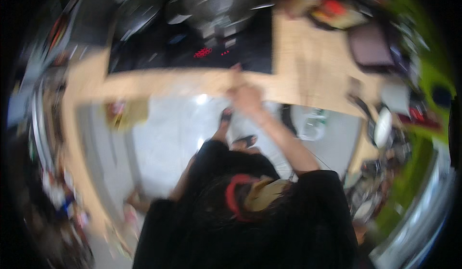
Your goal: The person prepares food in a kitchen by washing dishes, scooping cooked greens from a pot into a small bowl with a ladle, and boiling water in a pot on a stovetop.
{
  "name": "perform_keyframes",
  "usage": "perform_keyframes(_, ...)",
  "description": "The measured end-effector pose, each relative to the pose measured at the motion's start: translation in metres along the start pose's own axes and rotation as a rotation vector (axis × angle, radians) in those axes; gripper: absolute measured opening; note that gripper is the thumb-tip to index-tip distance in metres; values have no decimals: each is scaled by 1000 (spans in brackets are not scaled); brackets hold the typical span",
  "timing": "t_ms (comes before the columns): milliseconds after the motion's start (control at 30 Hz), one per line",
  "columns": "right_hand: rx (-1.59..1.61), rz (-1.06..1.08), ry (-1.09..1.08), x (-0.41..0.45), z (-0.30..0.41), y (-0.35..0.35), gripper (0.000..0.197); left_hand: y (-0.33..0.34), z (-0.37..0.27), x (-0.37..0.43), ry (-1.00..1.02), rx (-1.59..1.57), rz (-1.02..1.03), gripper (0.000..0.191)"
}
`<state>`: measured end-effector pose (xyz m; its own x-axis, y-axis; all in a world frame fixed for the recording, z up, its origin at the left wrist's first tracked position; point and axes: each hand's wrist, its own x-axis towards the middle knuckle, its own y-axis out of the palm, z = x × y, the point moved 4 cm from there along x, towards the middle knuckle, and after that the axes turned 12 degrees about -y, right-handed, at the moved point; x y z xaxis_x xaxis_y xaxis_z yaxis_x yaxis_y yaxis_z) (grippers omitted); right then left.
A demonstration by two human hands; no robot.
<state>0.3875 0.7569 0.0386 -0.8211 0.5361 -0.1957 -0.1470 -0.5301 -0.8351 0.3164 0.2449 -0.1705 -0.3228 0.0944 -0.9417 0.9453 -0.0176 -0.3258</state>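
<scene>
My right hand (246,96) reaches over the front edge of a light wood countertop (173,83). Its index finger points out at the near edge of a black glass cooktop (144,58); blur hides whether the fingertip touches the glass. I see nothing held in this hand. Red digits (203,52) and small red lights (225,53) glow on the cooktop's front panel. A rounded metal pot (213,2) sits at the back of the cooktop, smeared by motion. Part of my left forearm shows beside my black clothing, but the left hand itself is out of sight.
Right of the cooktop are a dark brown box-like container (371,47) and a blurred red and yellow item (334,11). A white oval object (382,127) lies farther right. Below, a clear plastic container (313,124) stands near my sandalled feet. A yellowish bag-like item (126,112) is at left.
</scene>
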Motion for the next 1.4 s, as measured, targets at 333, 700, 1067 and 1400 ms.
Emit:
perform_keyframes(333,-101,-820,736,-374,-151,-206,48,72,-366,-114,843,344,372,41)
perform_keyframes(700,-404,-1232,1121,-786,-237,-253,36,450,-768,-717,2680,712,-448,33)
perform_keyframes(1067,-280,-1179,1261,-961,-352,-202,35,645,-975,-800,2942,1583,-1744,23)
perform_keyframes(1400,-280,-1200,1120,-962,-525,-219,38,594,-770,-840,2772,732,-1104,17)
